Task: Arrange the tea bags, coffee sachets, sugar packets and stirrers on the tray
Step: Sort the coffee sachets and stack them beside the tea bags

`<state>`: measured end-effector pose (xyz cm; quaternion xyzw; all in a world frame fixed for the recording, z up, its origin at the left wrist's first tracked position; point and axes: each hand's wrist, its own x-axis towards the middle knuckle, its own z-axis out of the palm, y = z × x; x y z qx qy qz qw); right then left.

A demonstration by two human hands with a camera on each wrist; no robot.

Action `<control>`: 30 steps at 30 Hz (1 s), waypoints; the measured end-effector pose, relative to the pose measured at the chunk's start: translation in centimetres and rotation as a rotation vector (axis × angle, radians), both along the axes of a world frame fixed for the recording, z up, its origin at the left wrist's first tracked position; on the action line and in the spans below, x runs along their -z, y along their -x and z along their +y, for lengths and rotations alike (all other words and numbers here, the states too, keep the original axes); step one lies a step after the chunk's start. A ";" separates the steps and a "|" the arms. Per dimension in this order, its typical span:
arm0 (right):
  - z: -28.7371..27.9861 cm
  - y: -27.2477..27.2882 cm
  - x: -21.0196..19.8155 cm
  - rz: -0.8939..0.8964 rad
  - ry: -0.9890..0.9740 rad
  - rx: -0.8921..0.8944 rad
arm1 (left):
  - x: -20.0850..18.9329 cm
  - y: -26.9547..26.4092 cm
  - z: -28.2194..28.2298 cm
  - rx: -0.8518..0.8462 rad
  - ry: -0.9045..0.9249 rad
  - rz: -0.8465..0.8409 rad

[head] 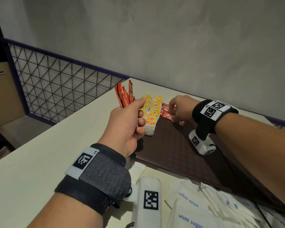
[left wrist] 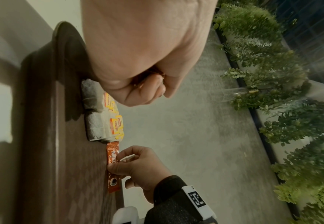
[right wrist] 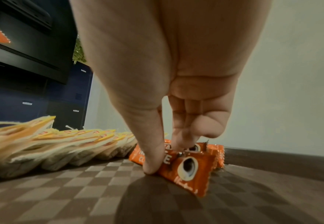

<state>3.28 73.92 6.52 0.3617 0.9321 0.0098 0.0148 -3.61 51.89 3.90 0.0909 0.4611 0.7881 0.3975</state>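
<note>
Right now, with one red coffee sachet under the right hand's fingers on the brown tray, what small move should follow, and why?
Probably the right hand should release the red coffee sachet so that it lies flat beside the rows of yellow-tagged tea bags. Its fingers pinch it on the brown checkered tray, and the left hand holds more red sachets ready to pass over.

Black wristbands (head: pixel 97 178) carry white blocks printed with square codes.

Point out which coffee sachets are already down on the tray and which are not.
The coffee sachets on the tray lie beside the tea bags, pinched by the right hand. The bunch of sachets in the left hand is held up above the table.
</note>
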 end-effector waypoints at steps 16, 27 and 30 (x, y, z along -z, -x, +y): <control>0.0 -0.1 0.4 0.022 -0.066 -0.083 | -0.5 -0.2 -0.3 0.009 -0.004 -0.026; 0.2 -0.2 0.3 0.008 -0.077 -0.091 | -1.3 -0.7 -0.9 0.119 -0.023 -0.107; 0.1 -0.3 0.4 0.023 -0.058 -0.090 | -1.5 -0.9 -1.1 0.118 -0.024 -0.106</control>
